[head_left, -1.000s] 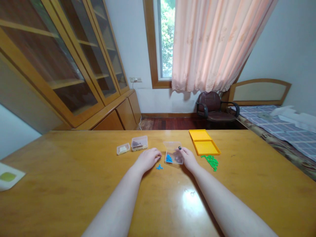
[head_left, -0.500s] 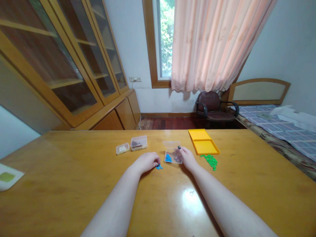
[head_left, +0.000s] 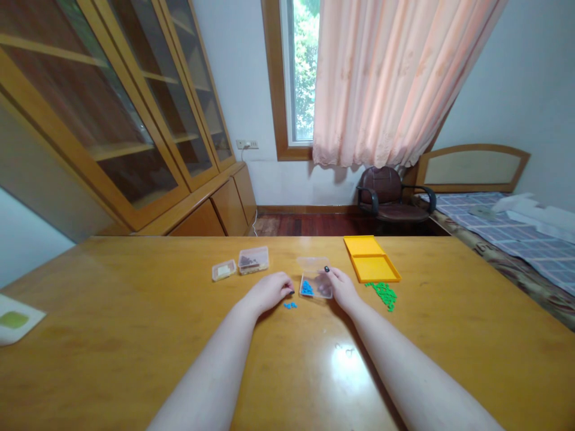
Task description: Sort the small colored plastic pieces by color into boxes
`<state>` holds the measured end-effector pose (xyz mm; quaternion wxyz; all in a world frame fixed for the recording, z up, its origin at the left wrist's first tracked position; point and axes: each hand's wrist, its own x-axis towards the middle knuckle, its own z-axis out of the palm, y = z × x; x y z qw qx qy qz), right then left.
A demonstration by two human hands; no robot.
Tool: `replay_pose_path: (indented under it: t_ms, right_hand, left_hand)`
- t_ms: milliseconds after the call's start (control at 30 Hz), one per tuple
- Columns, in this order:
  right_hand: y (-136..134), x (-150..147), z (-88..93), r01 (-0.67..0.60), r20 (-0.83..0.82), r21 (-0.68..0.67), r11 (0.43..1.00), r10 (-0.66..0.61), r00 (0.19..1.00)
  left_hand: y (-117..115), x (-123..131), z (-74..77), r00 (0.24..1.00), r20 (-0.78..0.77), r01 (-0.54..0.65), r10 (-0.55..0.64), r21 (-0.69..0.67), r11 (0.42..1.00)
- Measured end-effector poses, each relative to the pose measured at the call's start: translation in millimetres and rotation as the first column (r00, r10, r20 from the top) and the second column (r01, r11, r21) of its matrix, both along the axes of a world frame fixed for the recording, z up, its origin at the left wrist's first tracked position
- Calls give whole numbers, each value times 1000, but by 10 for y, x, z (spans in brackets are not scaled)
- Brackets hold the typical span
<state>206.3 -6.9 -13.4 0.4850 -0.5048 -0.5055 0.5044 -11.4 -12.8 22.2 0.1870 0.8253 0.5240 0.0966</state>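
Mid-tabletop, our left hand (head_left: 269,291) hovers with fingers curled narrow just above loose blue pieces (head_left: 290,305), whether pinching any we cannot tell. Our right hand (head_left: 342,288) grips the clear box (head_left: 315,284) holding more blue. Beyond: 2 small containers (head_left: 242,264), yellow tray (head_left: 371,267).

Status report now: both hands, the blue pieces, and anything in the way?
Left hand curled beside loose blue pieces. Right hand steadies open clear box with more blue inside. Green pieces lie right, apart; path clear.
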Motion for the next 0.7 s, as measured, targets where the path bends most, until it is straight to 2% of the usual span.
replay_pose_path:
  t_ms: [100,167,333,500,700]
  right_hand:
    - [11,1,-33,-2,-24,10,1000,3,1000]
    - [23,5,-64,-8,-39,15,1000,9,999]
    - [41,18,-111,-20,-20,33,999,21,1000]
    - [12,14,-24,-2,43,44,999,0,999]
    - [-11,7,33,8,28,33,999,-9,1000]
  left_hand:
    - [-35,151,-9,980,196,-42,14,140,989]
    - [-62,244,-39,968,250,-26,-26,202,979]
    - [-65,227,-30,988,145,14,-48,228,974]
    - [-29,-18,54,1000,3,14,-14,33,999]
    - [-35,-135,-74,980,-161,-146,114,-200,969]
